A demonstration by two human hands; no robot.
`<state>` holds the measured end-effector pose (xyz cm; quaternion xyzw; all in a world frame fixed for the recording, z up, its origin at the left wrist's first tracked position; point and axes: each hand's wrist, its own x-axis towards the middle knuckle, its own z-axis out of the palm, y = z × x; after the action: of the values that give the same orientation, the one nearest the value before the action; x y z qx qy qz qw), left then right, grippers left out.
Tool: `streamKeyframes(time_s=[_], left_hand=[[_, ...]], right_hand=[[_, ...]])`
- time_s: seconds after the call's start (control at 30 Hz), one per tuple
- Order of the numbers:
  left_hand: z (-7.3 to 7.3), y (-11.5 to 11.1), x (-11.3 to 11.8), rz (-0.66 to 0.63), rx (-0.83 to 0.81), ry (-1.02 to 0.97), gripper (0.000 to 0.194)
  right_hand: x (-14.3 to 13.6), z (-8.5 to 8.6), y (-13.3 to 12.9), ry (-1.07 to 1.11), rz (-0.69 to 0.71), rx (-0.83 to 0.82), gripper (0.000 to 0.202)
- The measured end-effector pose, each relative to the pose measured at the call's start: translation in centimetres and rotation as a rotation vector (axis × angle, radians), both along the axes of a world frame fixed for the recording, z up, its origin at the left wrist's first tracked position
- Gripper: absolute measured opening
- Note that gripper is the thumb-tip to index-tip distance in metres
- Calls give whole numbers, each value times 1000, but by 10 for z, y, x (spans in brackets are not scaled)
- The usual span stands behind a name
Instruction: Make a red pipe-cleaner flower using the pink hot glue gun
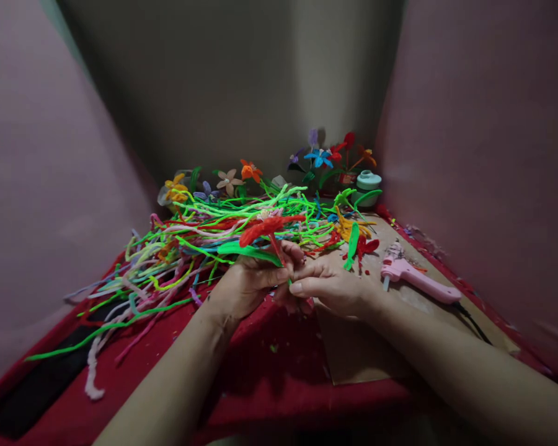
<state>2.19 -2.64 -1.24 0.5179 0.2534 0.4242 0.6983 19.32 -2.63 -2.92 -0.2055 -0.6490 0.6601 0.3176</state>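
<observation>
Between my two hands, above the front of the table, is a red pipe-cleaner flower (265,230) with a pale centre and a red stem. A long green leaf (248,251) sticks out to its left. My left hand (255,279) is closed on the stem, thumb against it. Fingers of my right hand (328,282) pinch the lower stem, where a bit of green shows between the fingertips. Just right of my hands, a loose green leaf (352,246) and red petals (367,246) lie on the cardboard.
A heap of coloured pipe cleaners (204,229) covers the left and middle of the red cloth (260,378). At the right, a pink glue gun (413,279) rests on cardboard (358,353). Finished flowers (318,158) and a mint-lidded jar (368,183) stand behind. Pink panels (488,155) flank the table.
</observation>
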Motion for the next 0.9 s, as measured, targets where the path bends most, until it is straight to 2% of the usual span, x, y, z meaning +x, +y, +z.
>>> streamKeyframes(time_s=[0.1, 0.17, 0.33, 0.47, 0.57, 0.63, 0.73, 0.83, 0.9], left_hand=[[2, -3, 2, -180, 7, -29, 12], [3, -3, 4, -181, -6, -36, 15], [4, 0, 10, 57, -59, -60, 22], [3, 0, 16, 160, -130, -63, 32], [2, 0, 18, 223, -138, -54, 29], [2, 0, 18, 238, -154, -35, 26], [4, 0, 15, 231, -185, 11, 26], [7, 0, 13, 175, -179, 46, 20], [8, 0, 12, 105, -162, 57, 22]], right_hand=[[-1, -3, 0, 105, 157, -79, 26], [-3, -3, -1, 158, 162, -101, 27], [-9, -1, -4, 255, -96, -73, 24], [-12, 7, -9, 91, -299, 62, 22], [-14, 11, -11, 34, -388, 162, 22], [-15, 10, -11, 32, -378, 134, 20], [-14, 6, -9, 25, -275, 20, 18], [-11, 2, -6, 21, -175, -37, 27], [-9, -1, -3, 38, -129, -33, 30]])
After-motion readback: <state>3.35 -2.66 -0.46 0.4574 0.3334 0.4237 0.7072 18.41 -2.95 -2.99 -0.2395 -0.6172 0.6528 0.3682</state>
